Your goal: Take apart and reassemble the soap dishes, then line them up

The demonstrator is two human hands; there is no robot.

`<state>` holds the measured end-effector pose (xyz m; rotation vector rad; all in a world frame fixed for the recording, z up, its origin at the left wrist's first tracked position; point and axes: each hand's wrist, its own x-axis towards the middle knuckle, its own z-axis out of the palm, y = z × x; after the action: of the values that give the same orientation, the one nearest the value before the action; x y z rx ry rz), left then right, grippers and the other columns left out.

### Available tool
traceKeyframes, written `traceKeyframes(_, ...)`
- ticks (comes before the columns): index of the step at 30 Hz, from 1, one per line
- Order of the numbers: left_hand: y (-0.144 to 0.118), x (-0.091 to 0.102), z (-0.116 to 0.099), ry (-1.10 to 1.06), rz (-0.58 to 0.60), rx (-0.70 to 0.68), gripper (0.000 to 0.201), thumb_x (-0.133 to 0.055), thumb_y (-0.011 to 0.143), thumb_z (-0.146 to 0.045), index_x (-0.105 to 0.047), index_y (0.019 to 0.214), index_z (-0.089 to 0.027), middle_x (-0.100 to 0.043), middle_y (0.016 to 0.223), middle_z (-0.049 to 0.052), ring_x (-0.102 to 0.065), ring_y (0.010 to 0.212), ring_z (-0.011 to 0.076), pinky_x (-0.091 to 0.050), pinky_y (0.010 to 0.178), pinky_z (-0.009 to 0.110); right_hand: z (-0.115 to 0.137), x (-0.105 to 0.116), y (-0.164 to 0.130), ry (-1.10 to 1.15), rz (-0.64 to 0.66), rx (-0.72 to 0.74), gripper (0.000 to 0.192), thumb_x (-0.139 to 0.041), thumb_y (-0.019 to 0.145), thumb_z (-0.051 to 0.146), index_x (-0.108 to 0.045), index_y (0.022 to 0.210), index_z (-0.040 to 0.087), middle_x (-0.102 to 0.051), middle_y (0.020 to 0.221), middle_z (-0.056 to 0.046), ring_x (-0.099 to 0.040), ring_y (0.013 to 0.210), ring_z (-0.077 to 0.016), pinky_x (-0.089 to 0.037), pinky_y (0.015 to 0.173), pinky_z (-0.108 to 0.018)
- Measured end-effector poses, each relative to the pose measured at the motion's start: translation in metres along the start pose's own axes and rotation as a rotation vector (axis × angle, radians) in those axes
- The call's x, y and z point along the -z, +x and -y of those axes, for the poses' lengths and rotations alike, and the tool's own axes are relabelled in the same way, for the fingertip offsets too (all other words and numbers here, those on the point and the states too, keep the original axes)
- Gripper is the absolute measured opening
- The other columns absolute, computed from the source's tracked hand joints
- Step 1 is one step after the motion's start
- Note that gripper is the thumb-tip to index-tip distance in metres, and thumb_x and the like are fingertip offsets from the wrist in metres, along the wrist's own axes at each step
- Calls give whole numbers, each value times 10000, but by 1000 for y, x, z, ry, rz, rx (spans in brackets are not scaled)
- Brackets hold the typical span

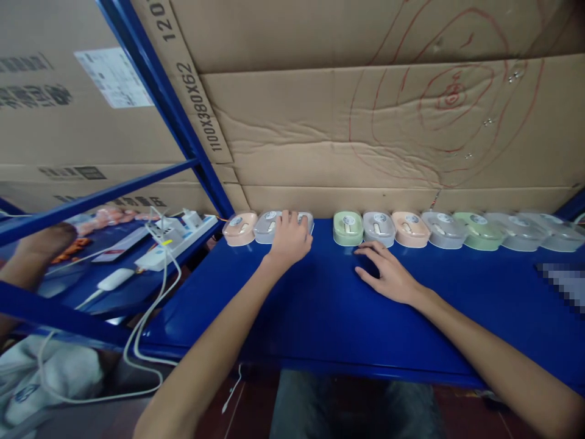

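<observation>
Left hand (289, 239) palm down over a small clear-lidded case (305, 221) at the back of the blue shelf (320, 305); fingers curled loosely over its lid, covering most of it. Whether they grip it or only rest on it cannot be told. This case is third from the left in a row along the cardboard wall (365, 140), touching a grey case (267, 227), which sits beside a peach case (241, 228).

Right hand (388, 274) flat on the shelf, fingers spread, holding nothing; fingertips just short of the green case (348, 227) and another grey case (379, 228). A gap lies between the covered case and the green one. Further right the row runs on: peach, grey, green, then clear ones.

Judgement on handling: the cases look light and slick-lidded, so pressing from above would slide one into its neighbour. Better to pinch by the sides, lift clear, and set down square against the wall, with the free hand steadying the neighbours.

Outward left: white power strip (180, 241) with plugs, white cables trailing off the edge; another person's hand (46, 241) on the next shelf.

Writing: cardboard edge reads "1100X380X62"; above it "120", cut off. Red pen loops on the wall, no words. Round lid stickers and the white carton label too small to read.
</observation>
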<state>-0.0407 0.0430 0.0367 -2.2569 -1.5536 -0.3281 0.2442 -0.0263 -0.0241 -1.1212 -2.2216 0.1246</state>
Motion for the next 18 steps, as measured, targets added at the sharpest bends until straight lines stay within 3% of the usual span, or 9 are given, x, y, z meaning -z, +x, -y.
traceKeyframes(4, -14, 2, -8, 47, 24, -30, 464, -509, 1025, -321, -652, 1346, -18, -646, 1304, 305, -576, 1208, 475, -457, 996, 590, 2, 0, -1, 2, 2, -3, 340, -629, 1063, 422, -630, 1366, 268, -619, 1436, -147, -643, 1361, -350, -530, 1193, -601)
traceKeyframes(10, -24, 20, -33, -154, 0, -133, 348, -480, 1074, -339, -721, 1173, -108, -686, 1170, 200, -623, 1119, 359, -513, 982, 484, 14, 5, 0, 11, 60, 2, 383, -620, 1071, 445, -581, 1419, 289, -640, 1413, -128, -647, 1343, -346, -541, 1169, -593)
traceKeyframes(15, -30, 18, -43, -147, -82, -49, 607, -553, 1034, -658, -723, 1199, -100, -677, 1136, 229, -596, 1130, 417, -517, 958, 526, 21, 8, 1, -4, 100, 3, 440, -628, 1065, 482, -557, 1456, 292, -661, 1415, -123, -634, 1363, -355, -535, 1165, -607)
traceKeyframes(18, -29, 15, -40, -173, -94, -51, 553, -521, 1065, -606, -723, 1185, -106, -678, 1126, 221, -601, 1110, 399, -524, 948, 513, 23, 9, 1, -12, 112, 8, 496, -655, 1044, 504, -553, 1484, 298, -672, 1427, -126, -636, 1363, -374, -541, 1152, -625)
